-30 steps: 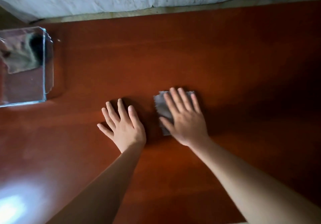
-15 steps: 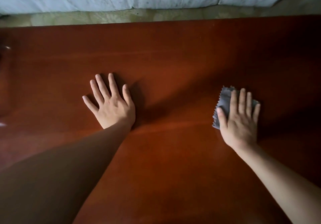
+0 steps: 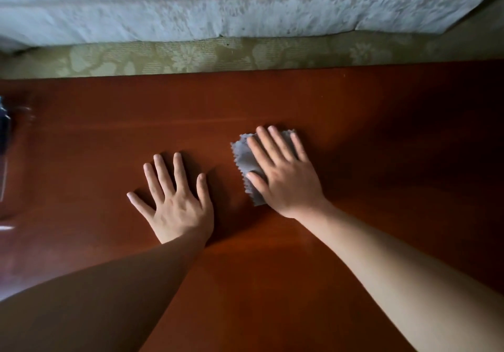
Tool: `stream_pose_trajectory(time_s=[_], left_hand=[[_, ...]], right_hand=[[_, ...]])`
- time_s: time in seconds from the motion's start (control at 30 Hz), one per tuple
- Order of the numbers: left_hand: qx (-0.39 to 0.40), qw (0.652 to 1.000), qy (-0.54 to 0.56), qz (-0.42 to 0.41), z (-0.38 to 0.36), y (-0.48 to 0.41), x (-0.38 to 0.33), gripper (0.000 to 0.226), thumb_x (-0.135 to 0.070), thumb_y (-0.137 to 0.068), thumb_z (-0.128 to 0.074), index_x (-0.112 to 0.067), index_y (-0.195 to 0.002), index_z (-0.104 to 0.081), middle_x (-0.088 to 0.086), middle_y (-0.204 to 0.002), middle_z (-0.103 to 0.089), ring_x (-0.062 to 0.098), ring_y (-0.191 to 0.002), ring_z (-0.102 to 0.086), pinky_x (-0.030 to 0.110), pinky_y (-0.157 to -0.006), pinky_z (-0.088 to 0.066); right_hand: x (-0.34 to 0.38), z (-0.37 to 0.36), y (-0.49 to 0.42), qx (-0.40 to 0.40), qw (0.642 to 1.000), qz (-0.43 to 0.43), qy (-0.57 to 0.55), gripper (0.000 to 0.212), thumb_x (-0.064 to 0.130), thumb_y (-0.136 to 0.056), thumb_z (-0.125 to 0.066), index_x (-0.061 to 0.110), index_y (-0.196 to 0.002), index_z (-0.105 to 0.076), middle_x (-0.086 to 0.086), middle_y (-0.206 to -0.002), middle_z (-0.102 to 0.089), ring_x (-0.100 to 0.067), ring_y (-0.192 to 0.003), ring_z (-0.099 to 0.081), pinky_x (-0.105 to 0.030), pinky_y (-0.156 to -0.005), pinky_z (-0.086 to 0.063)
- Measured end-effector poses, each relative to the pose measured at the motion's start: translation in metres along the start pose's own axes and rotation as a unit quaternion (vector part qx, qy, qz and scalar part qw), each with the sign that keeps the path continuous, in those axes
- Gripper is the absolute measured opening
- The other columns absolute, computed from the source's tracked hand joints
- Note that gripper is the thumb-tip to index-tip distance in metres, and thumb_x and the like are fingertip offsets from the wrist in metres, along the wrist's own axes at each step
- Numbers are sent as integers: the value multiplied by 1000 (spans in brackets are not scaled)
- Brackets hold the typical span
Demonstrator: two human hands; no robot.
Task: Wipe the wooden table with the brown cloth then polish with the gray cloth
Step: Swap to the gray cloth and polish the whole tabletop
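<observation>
A small gray cloth (image 3: 245, 160) with zigzag edges lies flat on the reddish wooden table (image 3: 381, 147), near the middle. My right hand (image 3: 283, 177) presses on it with straight, spread fingers and covers most of it. My left hand (image 3: 174, 201) rests flat on the bare wood just to the left of the cloth, fingers spread, holding nothing. The brown cloth is not visible.
At the far left edge a clear glass container (image 3: 5, 160) shows only partly and blurred. Beyond the table's far edge lies a patterned greenish carpet (image 3: 191, 57), with a pale fabric-covered sofa (image 3: 218, 5) behind it.
My right hand slid the gray cloth out to the right, then back left toward my left hand. The view shifted, so the glass container slipped almost out of frame.
</observation>
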State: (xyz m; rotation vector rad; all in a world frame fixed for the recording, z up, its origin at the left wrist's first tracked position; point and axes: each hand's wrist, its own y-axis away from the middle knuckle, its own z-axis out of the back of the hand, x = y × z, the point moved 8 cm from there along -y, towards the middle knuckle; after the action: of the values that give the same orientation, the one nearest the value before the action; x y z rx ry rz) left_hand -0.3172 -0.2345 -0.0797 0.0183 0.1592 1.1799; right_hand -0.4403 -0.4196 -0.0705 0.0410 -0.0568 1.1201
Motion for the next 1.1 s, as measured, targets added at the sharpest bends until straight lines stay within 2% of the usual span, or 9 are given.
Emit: stream_pose_trajectory(time_s=[0.13,0.3,0.47,0.57,0.67,0.73,0.83,0.97,1.1], left_hand=[[4,1000,-4,-4,0,1,0,75,-71,-100,-9,-33,-164,-8,-1,-173,0,16,-159,11,64,-123,2],[-1,1000,-20,-12,-1,-1,-4,74,-68,-101,-14,-29,-164,-14,4,-173,-7,22,-159,5,72,-119,-3],[6,999,-34,-22,0,-14,-11,73,-61,-101,-28,-15,-157,-30,18,-164,-26,33,-157,-12,79,-113,-8],[-22,999,0,-38,4,-46,-43,65,-54,-102,-35,-13,-152,-37,19,-160,-33,32,-155,-19,72,-119,-8],[-16,998,34,50,1,-77,-75,67,-57,-104,-22,-23,-161,-23,9,-171,-13,24,-159,0,67,-122,2],[-17,992,31,118,-4,-81,-84,67,-57,-103,-14,-27,-163,-15,3,-173,-3,19,-159,7,69,-120,4],[-41,989,24,144,-3,-77,-85,68,-56,-102,-13,-28,-163,-15,2,-173,-4,18,-159,5,70,-119,3],[-39,988,22,145,-4,-76,-87,67,-54,-102,-16,-25,-163,-17,5,-172,-6,20,-159,4,74,-118,1],[-49,989,20,139,-3,-76,-90,65,-52,-103,-22,-23,-161,-21,8,-171,-12,23,-159,-1,76,-116,-2]], right_hand=[[-76,2,-9,-4,997,-76,21,72,59,-105,-31,19,-165,-28,-8,-172,-24,-27,-160,-19,-55,-128,-15],[-200,13,10,5,968,-250,34,74,58,-106,-20,12,-164,-26,-17,-170,-27,-36,-157,-24,-61,-124,-19],[-223,18,20,-2,927,-376,-2,83,61,-103,-9,7,-165,-16,-21,-172,-14,-37,-160,-10,-66,-125,-10],[-186,16,-13,-7,945,-328,-2,82,60,-103,-12,7,-165,-21,-19,-172,-18,-36,-160,-14,-63,-126,-12],[-122,9,-56,-38,975,-217,20,73,53,-105,-27,8,-162,-33,-18,-168,-30,-36,-157,-26,-60,-126,-17],[-82,6,-85,-52,985,-162,9,71,52,-105,-29,10,-161,-35,-15,-168,-31,-33,-157,-26,-59,-126,-17],[-51,6,-106,-52,994,-95,-4,71,55,-105,-28,13,-163,-34,-12,-170,-28,-31,-159,-22,-60,-127,-13],[-81,13,-98,-68,997,-32,-11,69,58,-106,-33,18,-163,-35,-7,-171,-29,-26,-159,-24,-54,-127,-17],[-168,16,-95,-47,995,-86,24,69,56,-106,-32,17,-162,-36,-10,-169,-32,-30,-156,-30,-52,-126,-22]])
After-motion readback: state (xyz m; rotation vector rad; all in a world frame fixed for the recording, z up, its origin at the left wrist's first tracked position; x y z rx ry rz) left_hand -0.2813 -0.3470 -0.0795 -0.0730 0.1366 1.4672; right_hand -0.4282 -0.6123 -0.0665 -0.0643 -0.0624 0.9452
